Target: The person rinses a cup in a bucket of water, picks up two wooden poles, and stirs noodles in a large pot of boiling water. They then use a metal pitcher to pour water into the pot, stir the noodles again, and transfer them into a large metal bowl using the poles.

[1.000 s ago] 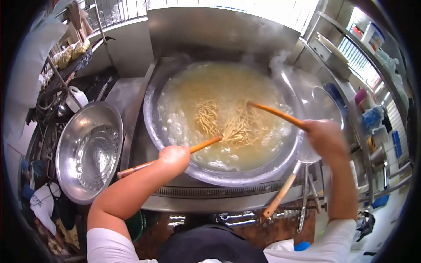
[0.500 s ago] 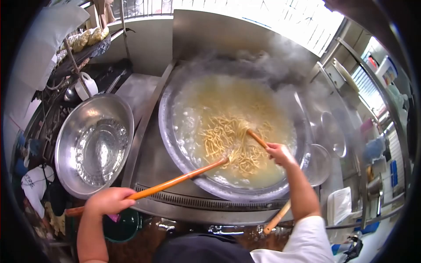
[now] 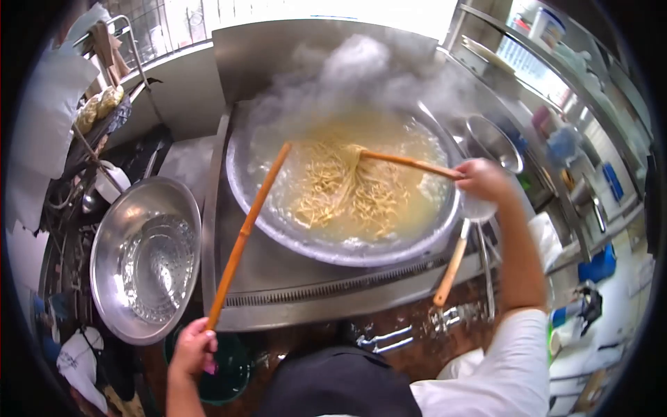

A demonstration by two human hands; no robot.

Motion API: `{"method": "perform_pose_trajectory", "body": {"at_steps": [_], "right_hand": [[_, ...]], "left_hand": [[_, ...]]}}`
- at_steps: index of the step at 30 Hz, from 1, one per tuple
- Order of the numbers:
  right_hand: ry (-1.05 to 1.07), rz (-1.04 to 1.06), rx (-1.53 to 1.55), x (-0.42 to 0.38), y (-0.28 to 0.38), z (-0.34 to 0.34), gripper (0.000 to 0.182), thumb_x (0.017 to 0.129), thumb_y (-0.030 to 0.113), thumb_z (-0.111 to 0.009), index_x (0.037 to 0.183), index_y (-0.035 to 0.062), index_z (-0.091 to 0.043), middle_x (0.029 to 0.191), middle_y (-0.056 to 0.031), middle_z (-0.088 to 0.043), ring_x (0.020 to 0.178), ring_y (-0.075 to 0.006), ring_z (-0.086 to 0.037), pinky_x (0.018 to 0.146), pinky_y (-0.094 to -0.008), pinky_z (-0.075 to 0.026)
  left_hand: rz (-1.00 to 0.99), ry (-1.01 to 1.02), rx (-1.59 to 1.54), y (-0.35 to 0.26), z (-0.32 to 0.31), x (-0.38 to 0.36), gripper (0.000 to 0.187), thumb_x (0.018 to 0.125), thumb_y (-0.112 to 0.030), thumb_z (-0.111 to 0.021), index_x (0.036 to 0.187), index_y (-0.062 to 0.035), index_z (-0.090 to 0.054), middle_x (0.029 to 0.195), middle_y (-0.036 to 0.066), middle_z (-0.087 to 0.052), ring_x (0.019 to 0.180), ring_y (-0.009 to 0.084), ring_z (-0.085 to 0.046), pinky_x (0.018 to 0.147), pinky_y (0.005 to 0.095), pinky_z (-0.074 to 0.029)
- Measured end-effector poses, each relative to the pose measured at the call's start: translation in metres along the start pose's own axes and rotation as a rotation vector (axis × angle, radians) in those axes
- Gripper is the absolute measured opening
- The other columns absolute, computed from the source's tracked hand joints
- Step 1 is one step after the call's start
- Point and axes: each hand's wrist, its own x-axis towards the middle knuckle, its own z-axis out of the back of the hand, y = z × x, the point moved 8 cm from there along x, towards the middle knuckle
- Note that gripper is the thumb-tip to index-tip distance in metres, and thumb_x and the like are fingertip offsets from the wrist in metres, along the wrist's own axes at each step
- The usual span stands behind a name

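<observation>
A large round wok [image 3: 347, 258] of cloudy, steaming water holds a mass of yellow noodles [image 3: 321, 182]. My right hand [image 3: 484, 182] is closed around one end of a wooden stick [image 3: 410, 162] at the wok's right side; noodles drape over its far end. At the lower left, my left hand [image 3: 194, 351] grips a long bamboo-like stick [image 3: 243, 233]. That stick slants up over the wok's left rim, its tip apart from the noodle mass.
A wide metal basin [image 3: 111, 254] stands left of the stove [image 3: 271, 316]. Right of the wok are a wooden-handled strainer [image 3: 451, 271] and a metal bowl [image 3: 497, 142]. A green bucket [image 3: 233, 372] sits below the stove's front edge. Steam blurs the wok's far side.
The left stick's tip has left the noodles and swung up and left, now steeper. My right hand has moved right and up, its stick now nearly level. The camera view has shifted too.
</observation>
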Motion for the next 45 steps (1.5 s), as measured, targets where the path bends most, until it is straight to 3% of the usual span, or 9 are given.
{"method": "perform_pose_trajectory", "body": {"at_steps": [10, 22, 27, 28, 30, 33, 35, 38, 45], "right_hand": [[-0.269, -0.313, 0.007, -0.371, 0.067, 0.141, 0.037, 0.072, 0.009, -0.072, 0.107, 0.0011, -0.066, 0.079, -0.0009, -0.063, 0.066, -0.0078, -0.055, 0.062, -0.0232, -0.047], [0.247, -0.397, 1.199, -0.356, 0.194, -0.323, 0.033, 0.091, 0.030, -0.063, 0.114, 0.0065, -0.062, 0.081, 0.0029, -0.060, 0.070, -0.0067, -0.056, 0.059, -0.0217, -0.046], [0.244, -0.040, 1.284, -0.314, 0.293, -0.459, 0.043, 0.091, 0.023, -0.060, 0.127, 0.0025, -0.050, 0.093, -0.0051, -0.063, 0.080, -0.0129, -0.060, 0.070, -0.0301, -0.052], [0.594, -0.086, 1.326, -0.321, 0.302, -0.454, 0.052, 0.088, 0.029, -0.063, 0.129, 0.0002, -0.050, 0.108, -0.0134, -0.065, 0.096, -0.0194, -0.063, 0.083, -0.0335, -0.051], [0.315, -0.022, 1.104, -0.325, 0.273, -0.456, 0.058, 0.085, 0.039, -0.066, 0.126, -0.0007, -0.054, 0.115, -0.0187, -0.064, 0.105, -0.0242, -0.062, 0.091, -0.0344, -0.048], [0.286, -0.291, 1.360, -0.347, 0.194, -0.493, 0.050, 0.083, 0.042, -0.068, 0.110, 0.0006, -0.065, 0.103, -0.0121, -0.069, 0.097, -0.0200, -0.064, 0.087, -0.0327, -0.049], [0.313, -0.689, 1.437, -0.374, 0.127, -0.541, 0.034, 0.085, 0.035, -0.067, 0.102, 0.0062, -0.067, 0.083, -0.0029, -0.065, 0.069, -0.0092, -0.056, 0.055, -0.0266, -0.046], [0.105, -0.939, 1.539, -0.414, 0.048, -0.618, 0.030, 0.088, 0.034, -0.065, 0.082, 0.0043, -0.064, 0.062, -0.0019, -0.057, 0.050, -0.0109, -0.052, 0.045, -0.0256, -0.040], [0.190, -1.009, 1.372, -0.493, -0.110, -0.752, 0.033, 0.088, 0.036, -0.065, 0.078, 0.0044, -0.065, 0.066, -0.0037, -0.060, 0.060, -0.0142, -0.055, 0.058, -0.0304, -0.046]], "left_hand": [[-0.287, 0.024, -0.062, 0.134, 0.002, 0.017, 0.047, 0.089, -0.006, -0.051, 0.135, -0.0050, -0.042, 0.075, 0.000, -0.051, 0.049, 0.0044, -0.043, 0.042, 0.0184, -0.039], [-0.451, -0.068, 0.020, 0.125, 0.005, 0.052, 0.055, 0.087, 0.000, -0.053, 0.139, -0.0014, -0.033, 0.088, 0.003, -0.053, 0.055, 0.0057, -0.045, 0.046, 0.0213, -0.040], [-0.523, -0.094, 0.681, 0.091, 0.020, 0.112, 0.054, 0.077, -0.012, -0.060, 0.127, 0.0048, -0.047, 0.097, 0.018, -0.060, 0.086, 0.0306, -0.059, 0.083, 0.0377, -0.048], [-0.631, -0.344, 0.959, 0.069, 0.021, 0.083, 0.061, 0.077, -0.017, -0.064, 0.130, 0.0062, -0.045, 0.113, 0.025, -0.056, 0.106, 0.0355, -0.056, 0.095, 0.0398, -0.044], [-1.058, -0.443, 1.018, 0.033, 0.000, 0.034, 0.058, 0.080, -0.016, -0.066, 0.130, 0.0049, -0.046, 0.127, 0.024, -0.051, 0.122, 0.0355, -0.047, 0.107, 0.0410, -0.032], [-1.014, -0.051, 0.720, 0.015, -0.082, -0.020, 0.048, 0.084, -0.014, -0.063, 0.127, 0.0018, -0.050, 0.123, 0.016, -0.056, 0.115, 0.0285, -0.052, 0.102, 0.0359, -0.036], [-1.000, 0.203, 0.695, 0.036, -0.155, -0.035, 0.041, 0.086, -0.013, -0.062, 0.124, -0.0004, -0.054, 0.115, 0.012, -0.060, 0.109, 0.0231, -0.055, 0.094, 0.0317, -0.039], [-1.118, 0.336, 0.761, 0.088, -0.245, -0.020, 0.037, 0.085, -0.013, -0.063, 0.119, 0.0013, -0.056, 0.116, 0.015, -0.059, 0.111, 0.0261, -0.054, 0.098, 0.0363, -0.039], [-1.549, -0.293, 1.005, 0.093, -0.287, 0.081, 0.035, 0.093, -0.020, -0.058, 0.121, 0.0012, -0.053, 0.123, 0.013, -0.054, 0.115, 0.0249, -0.050, 0.101, 0.0373, -0.037]]}}
